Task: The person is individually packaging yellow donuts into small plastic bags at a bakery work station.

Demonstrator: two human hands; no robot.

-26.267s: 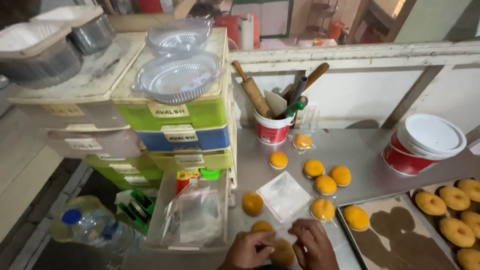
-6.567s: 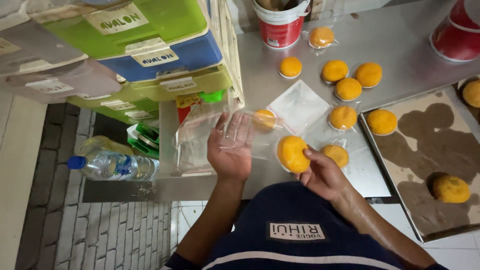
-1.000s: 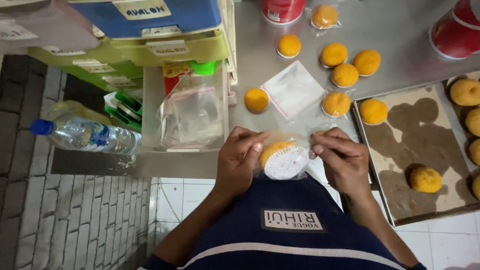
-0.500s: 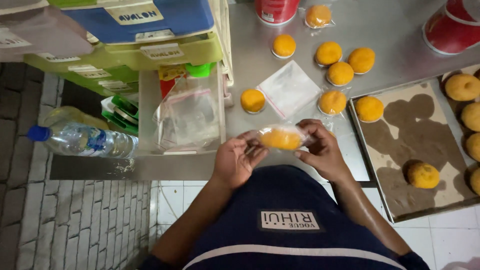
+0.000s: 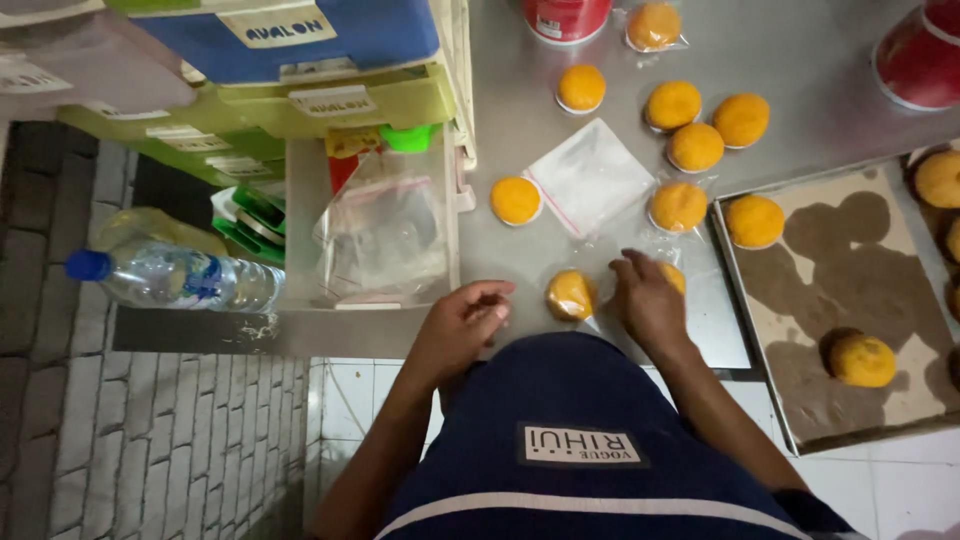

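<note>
The right hand (image 5: pixel 650 300) rests spread over a bagged bun (image 5: pixel 672 278) near the worktop's (image 5: pixel 800 60) front edge, seemingly not gripping. The left hand (image 5: pixel 465 325) hangs loosely curled, empty. Another wrapped bun (image 5: pixel 570 295) lies between them; a nudge might tip it off.

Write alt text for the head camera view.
Seen from above, a person's right hand rests on a bagged orange bun on a steel table, while the left hand hovers empty near another bagged bun. More buns lie beyond, some on a baking tray.
</note>
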